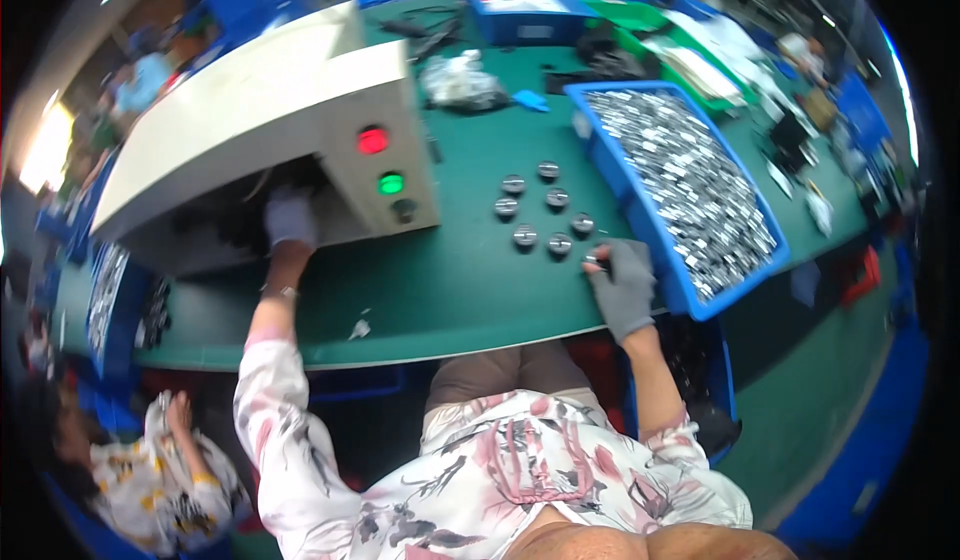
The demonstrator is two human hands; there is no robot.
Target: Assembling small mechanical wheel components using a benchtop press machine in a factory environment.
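My left hand point(289, 218), in a pale glove, reaches into the dark opening of a cream-coloured machine point(250, 80). Its fingers are lost in the shadow there, so what they touch is hidden. On the green table, my right hand point(626, 285) wears a grey glove with bare fingertips. Thumb and fingers close on a small round metal part point(601, 258), mostly covered by them. Just beyond that hand, several similar shiny round metal parts point(525, 235) stand loosely grouped on the tabletop.
A blue bin point(690, 305) full of small silvery metal pieces point(680, 180) stands right of my right hand. The machine's front carries a red button point(372, 140) and a green one point(390, 183). A plastic bag point(462, 82) lies behind. Another person point(165, 460) sits at lower left.
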